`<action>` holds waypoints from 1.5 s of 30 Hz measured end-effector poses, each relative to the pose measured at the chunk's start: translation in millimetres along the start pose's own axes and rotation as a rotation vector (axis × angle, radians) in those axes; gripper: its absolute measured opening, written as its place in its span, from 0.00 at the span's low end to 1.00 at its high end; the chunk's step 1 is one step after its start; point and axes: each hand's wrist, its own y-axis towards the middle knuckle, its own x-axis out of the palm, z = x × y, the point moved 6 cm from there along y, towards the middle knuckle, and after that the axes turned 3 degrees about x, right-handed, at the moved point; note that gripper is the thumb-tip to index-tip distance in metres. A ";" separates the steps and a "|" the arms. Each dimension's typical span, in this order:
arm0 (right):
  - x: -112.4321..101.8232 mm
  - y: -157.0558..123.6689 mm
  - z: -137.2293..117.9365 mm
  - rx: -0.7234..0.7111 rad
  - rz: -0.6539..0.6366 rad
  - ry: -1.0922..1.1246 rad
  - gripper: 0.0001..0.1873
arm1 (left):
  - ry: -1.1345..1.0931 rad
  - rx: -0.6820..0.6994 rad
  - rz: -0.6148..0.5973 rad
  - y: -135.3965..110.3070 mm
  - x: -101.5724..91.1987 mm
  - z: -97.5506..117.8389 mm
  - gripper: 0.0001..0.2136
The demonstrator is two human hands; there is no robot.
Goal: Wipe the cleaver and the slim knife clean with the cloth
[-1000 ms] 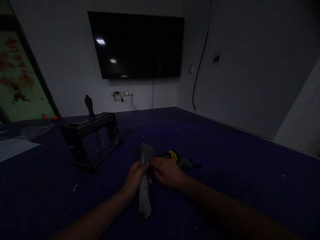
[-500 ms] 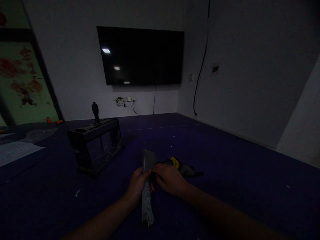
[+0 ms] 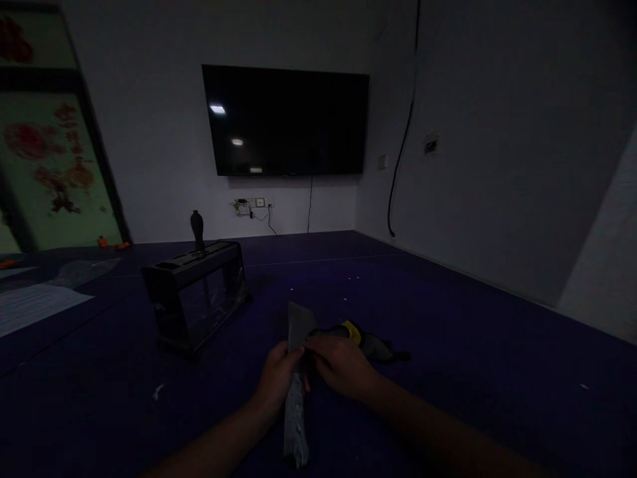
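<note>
Upright in front of me is a flat grey blade-like piece (image 3: pixel 300 323). Crinkled clear plastic (image 3: pixel 296 425) covers its lower, narrower part. My left hand (image 3: pixel 277 373) is closed round its middle, thumb lying across the front. From the other side, my right hand (image 3: pixel 343 364) has its fingers bent and pinched at the piece's right edge; the fingertips are partly hidden. Just beyond the right hand lies a black and grey item with a yellow band (image 3: pixel 352 331); its kind is unclear in the dim light.
A black open-framed stand (image 3: pixel 194 262) with a dark rounded handle (image 3: pixel 198 229) on top stands to the left. Paper (image 3: pixel 42 305) and clear plastic (image 3: pixel 87 271) lie farther left. White scraps (image 3: pixel 158 392) dot the purple floor (image 3: pixel 432 332). A television (image 3: pixel 291 123) hangs on the far wall.
The whole view has shifted slightly, so everything appears a little lower and farther right. Both hands keep their places on the grey piece.
</note>
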 end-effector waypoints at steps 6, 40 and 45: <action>0.5 -1.7 -4.0 -0.076 0.019 -0.004 0.18 | -0.003 0.019 -0.009 -0.1 0.6 2.2 0.17; -10.2 -10.0 -13.0 -0.262 0.254 -0.029 0.19 | -0.076 -0.054 0.038 -3.2 -2.8 7.7 0.30; -9.0 -10.5 -13.7 -0.258 0.234 -0.045 0.19 | -0.091 -0.037 0.018 -2.3 -1.5 6.9 0.29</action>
